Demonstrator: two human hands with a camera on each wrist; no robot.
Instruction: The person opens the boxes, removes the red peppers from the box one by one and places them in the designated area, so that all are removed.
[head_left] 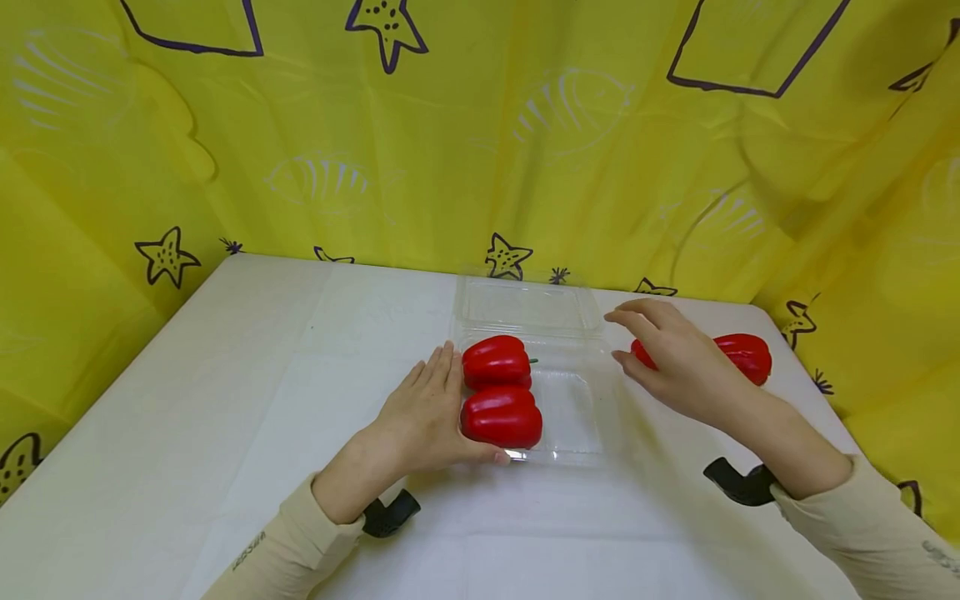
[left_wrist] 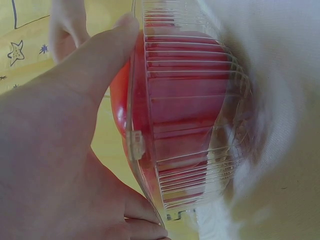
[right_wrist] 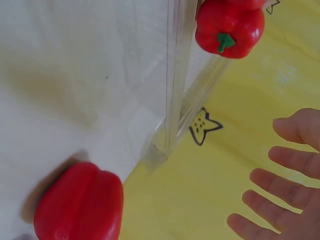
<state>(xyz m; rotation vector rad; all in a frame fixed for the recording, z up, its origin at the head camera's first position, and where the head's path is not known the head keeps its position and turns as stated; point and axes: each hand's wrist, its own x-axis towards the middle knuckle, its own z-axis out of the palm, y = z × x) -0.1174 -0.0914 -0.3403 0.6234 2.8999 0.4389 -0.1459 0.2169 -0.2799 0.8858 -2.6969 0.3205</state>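
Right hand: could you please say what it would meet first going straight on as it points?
The right hand would probably meet the box, though it may pass above; depth is unclear.

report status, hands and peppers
Left hand against clear box, right hand empty. Two red peppers in box, at least one pepper outside. Lid open, nothing visibly blocking.

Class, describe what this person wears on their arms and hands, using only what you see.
A cream fabric left sleeve and matching right sleeve each bear small dark markings. A bent black fitting shows beside each sleeve's end. The left hand and right hand are bare.
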